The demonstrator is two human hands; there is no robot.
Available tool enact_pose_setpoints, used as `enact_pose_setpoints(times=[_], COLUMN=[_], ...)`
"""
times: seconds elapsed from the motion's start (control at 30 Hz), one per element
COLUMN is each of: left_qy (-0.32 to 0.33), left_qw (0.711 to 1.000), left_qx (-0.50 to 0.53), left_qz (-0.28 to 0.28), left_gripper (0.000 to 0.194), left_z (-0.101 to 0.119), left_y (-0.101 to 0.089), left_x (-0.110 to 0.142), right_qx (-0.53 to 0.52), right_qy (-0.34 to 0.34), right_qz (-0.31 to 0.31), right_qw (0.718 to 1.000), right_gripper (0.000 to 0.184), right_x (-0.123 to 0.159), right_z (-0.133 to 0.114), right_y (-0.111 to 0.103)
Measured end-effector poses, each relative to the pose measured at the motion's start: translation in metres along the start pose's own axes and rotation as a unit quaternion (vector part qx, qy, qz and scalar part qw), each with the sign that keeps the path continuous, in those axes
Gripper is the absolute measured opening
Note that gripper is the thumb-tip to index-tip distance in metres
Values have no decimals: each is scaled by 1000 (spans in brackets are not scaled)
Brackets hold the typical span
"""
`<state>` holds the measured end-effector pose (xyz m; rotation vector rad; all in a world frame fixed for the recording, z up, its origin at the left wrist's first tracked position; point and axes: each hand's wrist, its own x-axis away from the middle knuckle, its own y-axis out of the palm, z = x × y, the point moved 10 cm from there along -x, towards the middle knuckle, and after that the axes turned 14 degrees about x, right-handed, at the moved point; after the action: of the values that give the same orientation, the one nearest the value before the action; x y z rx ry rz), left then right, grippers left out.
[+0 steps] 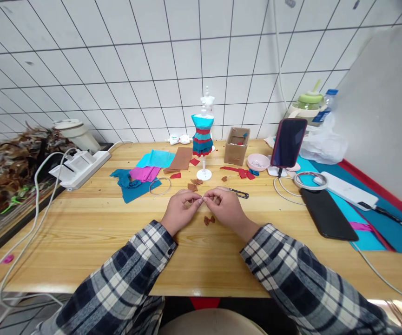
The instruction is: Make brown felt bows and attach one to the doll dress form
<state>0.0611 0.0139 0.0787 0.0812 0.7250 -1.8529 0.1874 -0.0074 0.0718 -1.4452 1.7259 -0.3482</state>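
My left hand (182, 208) and my right hand (226, 207) meet fingertip to fingertip over the middle of the table, each in a pinch. Whatever lies between the fingertips is too small to make out. Just below them on the wood is a small brown bow (209, 220) with a reddish middle. Brown fabric pieces (194, 185) lie behind my left hand. Thread snips (240, 193) rest beside my right hand, partly hidden by it. Farther back stands a miniature dress form (203, 135) in a blue dress with red bands.
Folded fabrics (154, 159) and a wire ring (160, 186) lie to the left. A cardboard box (236, 146), a pink bowl (258, 161), a propped phone (288, 142) and a black phone (326, 214) are on the right. A power strip (85, 170) and loose cables edge the left side.
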Motion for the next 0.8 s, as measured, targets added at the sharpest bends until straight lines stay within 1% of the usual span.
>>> enact_pose_setpoints(times=[0.13,0.2,0.37,0.53,0.7,0.8], left_qy=[-8,-11,-9,-13,-3,-3], left_qw=[1000,1000,1000,999,999,999], left_qx=[9,15,27,49,46,45], left_qz=[12,11,12,2,6,-1], left_gripper=[16,16,14,17,18,21], left_z=[-1,-2,-2,-3,-2,-2], left_y=[-6,-6,-7,-4,-6,-5], left_x=[0,0,-1,-2,-3,-3], right_qx=[41,61,88,103,106,111], right_qy=[-71,-88,-100,-114,-121,-120], right_qz=[-6,6,17,5,-3,-5], right_qw=[997,994,991,988,987,987], right_gripper=[16,18,18,20,22,21], right_x=[5,7,8,7,7,7], right_z=[-19,-23,-25,-25,-26,-26], right_y=[-5,-9,-11,-8,-7,-7])
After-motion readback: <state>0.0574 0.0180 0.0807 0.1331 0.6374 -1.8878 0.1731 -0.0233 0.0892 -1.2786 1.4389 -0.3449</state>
